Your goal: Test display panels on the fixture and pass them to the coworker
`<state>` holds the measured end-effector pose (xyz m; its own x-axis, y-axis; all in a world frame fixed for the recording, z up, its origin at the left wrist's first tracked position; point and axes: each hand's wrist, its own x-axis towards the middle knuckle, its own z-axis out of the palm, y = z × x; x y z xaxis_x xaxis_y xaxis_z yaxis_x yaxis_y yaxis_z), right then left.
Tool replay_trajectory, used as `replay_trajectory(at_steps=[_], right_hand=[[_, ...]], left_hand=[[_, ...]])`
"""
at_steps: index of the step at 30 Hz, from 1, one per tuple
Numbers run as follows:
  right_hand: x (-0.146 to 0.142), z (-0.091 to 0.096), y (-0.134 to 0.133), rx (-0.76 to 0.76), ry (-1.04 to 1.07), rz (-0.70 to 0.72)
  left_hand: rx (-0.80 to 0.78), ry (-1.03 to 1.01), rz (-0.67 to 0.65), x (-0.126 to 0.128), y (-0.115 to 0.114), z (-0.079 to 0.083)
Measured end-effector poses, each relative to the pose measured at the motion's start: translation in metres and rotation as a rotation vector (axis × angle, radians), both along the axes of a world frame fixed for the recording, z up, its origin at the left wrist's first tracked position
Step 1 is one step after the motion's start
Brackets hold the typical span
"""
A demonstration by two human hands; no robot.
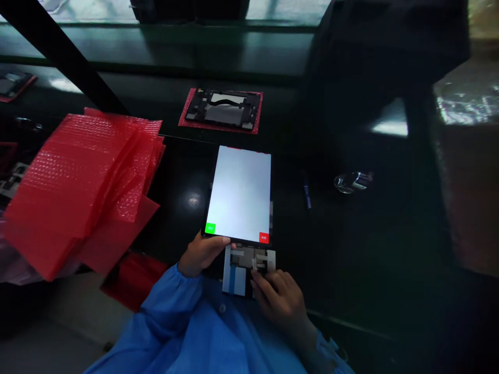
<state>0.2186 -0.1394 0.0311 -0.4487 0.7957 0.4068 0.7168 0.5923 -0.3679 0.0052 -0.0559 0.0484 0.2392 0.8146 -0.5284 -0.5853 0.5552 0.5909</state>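
A lit tablet screen (239,195), white with a green box at lower left and a red box at lower right, is tilted up in front of me. My left hand (200,253) grips its lower left edge, thumb on the front. Below the screen lies an opened tablet body (236,280) with a circuit board, pale tape and a blue strip showing. My right hand (283,298) is at its right side, fingertips pinched close to a small white tab (254,264). Whatever sits between those fingertips is too small to make out.
Red bubble-wrap pouches (78,182) are piled at the left. Farther back, another opened tablet (224,108) rests on a red pouch. A blue pen (307,195) and a clear shiny object (353,182) lie to the right. A dark bar (66,52) slants across the upper left.
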Motion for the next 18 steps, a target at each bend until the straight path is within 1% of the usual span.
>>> replay_trajectory(at_steps=[6,10,14,18], right_hand=[[-0.001,0.002,0.0,0.015,0.027,0.03],[-0.004,0.005,0.002,0.051,-0.008,0.02],[-0.005,0.005,0.003,0.102,-0.066,0.019],[-0.005,0.002,0.003,0.128,-0.074,0.035]], left_hand=[[0.014,-0.005,-0.028,-0.002,-0.002,-0.006],[0.001,0.073,-0.038,-0.003,-0.006,-0.01],[0.001,0.155,-0.043,-0.002,-0.006,-0.006],[0.054,0.195,-0.051,0.0,-0.005,0.0]])
